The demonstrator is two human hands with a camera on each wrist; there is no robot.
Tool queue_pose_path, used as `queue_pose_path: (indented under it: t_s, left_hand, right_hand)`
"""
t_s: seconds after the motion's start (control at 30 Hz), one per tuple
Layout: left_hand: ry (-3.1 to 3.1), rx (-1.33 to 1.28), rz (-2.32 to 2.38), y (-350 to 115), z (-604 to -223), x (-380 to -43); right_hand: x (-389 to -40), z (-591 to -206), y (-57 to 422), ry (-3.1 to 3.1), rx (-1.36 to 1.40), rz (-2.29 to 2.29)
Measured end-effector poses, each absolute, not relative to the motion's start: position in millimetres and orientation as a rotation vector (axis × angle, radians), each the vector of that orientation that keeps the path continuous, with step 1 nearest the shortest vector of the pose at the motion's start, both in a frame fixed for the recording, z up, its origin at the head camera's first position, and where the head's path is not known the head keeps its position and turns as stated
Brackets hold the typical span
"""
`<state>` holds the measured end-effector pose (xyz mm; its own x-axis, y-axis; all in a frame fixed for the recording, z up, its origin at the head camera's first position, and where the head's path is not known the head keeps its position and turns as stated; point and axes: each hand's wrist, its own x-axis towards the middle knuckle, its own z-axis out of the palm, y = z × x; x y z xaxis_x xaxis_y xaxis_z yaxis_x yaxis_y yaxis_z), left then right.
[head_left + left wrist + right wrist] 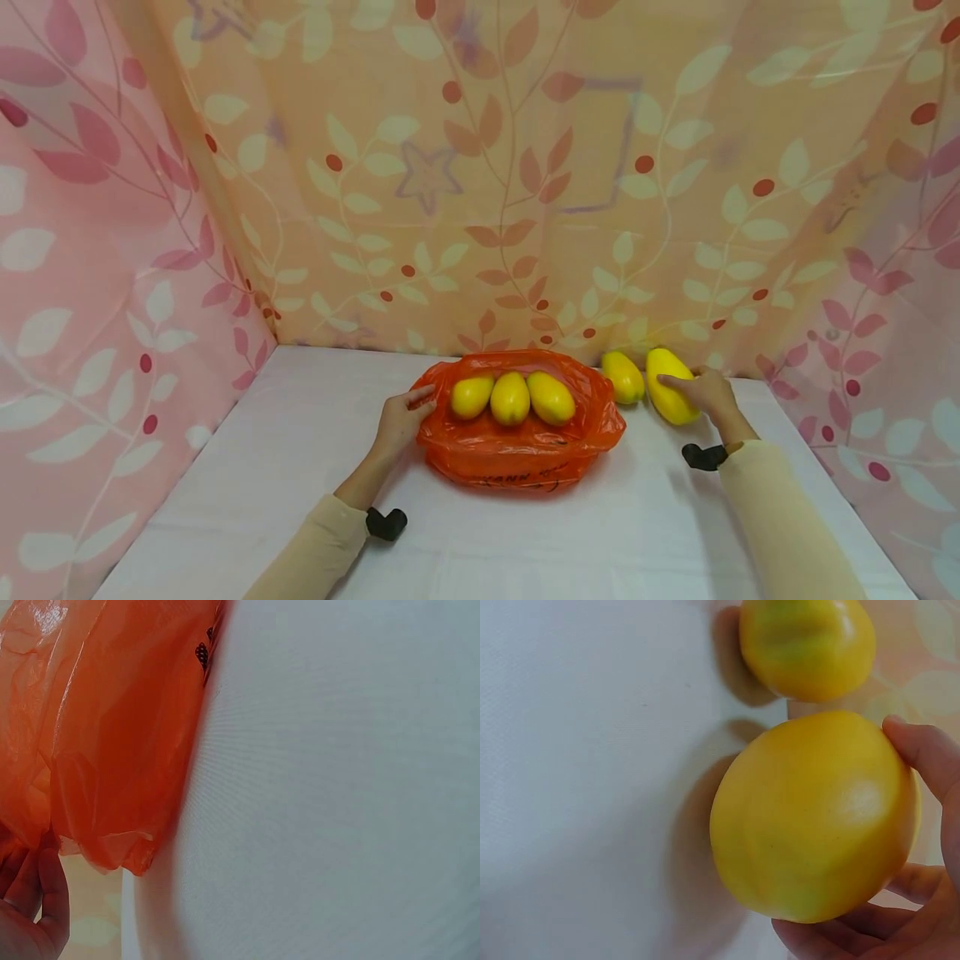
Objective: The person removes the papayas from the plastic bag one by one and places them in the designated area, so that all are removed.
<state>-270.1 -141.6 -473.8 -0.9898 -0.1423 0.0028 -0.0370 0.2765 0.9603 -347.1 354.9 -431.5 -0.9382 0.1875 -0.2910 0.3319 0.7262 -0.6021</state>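
An orange-red plastic bag (517, 467) with dark printing sits on the table, its mouth spread wide. Three smooth yellow oval fruits (510, 398) lie side by side in it. At the bag's left side my left hand (397, 427) holds the rim between thumb and fingers; the left wrist view shows the fingers (26, 881) at the crinkled plastic (120, 750). To the right of the bag, my right hand (708, 396) grips a larger, elongated yellow fruit (667, 385), thumb on one side and fingers on the other. Another yellow fruit (622, 377) lies between it and the bag.
A white cloth (300, 433) covers the table. Floral curtains (480, 167) hang along its back and both sides, with the back one close behind the bag and fruit. A black wrist-camera mount (386, 524) sits at each wrist.
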Motion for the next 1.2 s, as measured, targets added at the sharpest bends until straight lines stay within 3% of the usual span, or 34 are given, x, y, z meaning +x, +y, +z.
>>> queue_pose_path:
  t_s: [1.2]
  left_hand:
    - [-2.443, 0.161, -1.812, -144.0, -477.5, -270.8]
  right_hand:
    - [-339.7, -430.5, 345.1, 2.705, 0.466, -0.987]
